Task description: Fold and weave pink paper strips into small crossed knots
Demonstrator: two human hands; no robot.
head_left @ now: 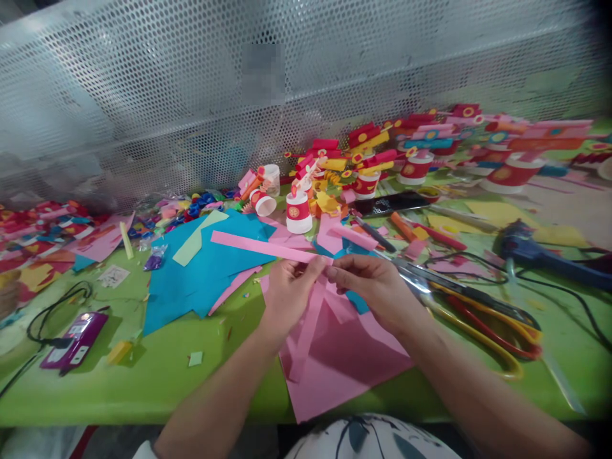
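Two hands [291, 287] pinch a pink strip [258, 245] above pink paper [354, 366] at the desk's [143, 376] front edge. Its gripped end is indistinct.

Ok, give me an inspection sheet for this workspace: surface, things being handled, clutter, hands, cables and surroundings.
Surface: green table, strewn with paper and tools.
Things handled: a long pink strip, held above a pink sheet.
Clutter: blue sheets, scissors with yellow handles, a dark blue glue gun, a purple device, a red-and-white cup among paper models.
Hands: left hand and right hand close together, both pinching the strip.
Cables: a black cable at the purple device; a dark cable near the glue gun.
Surroundings: perforated metal panel behind the table.
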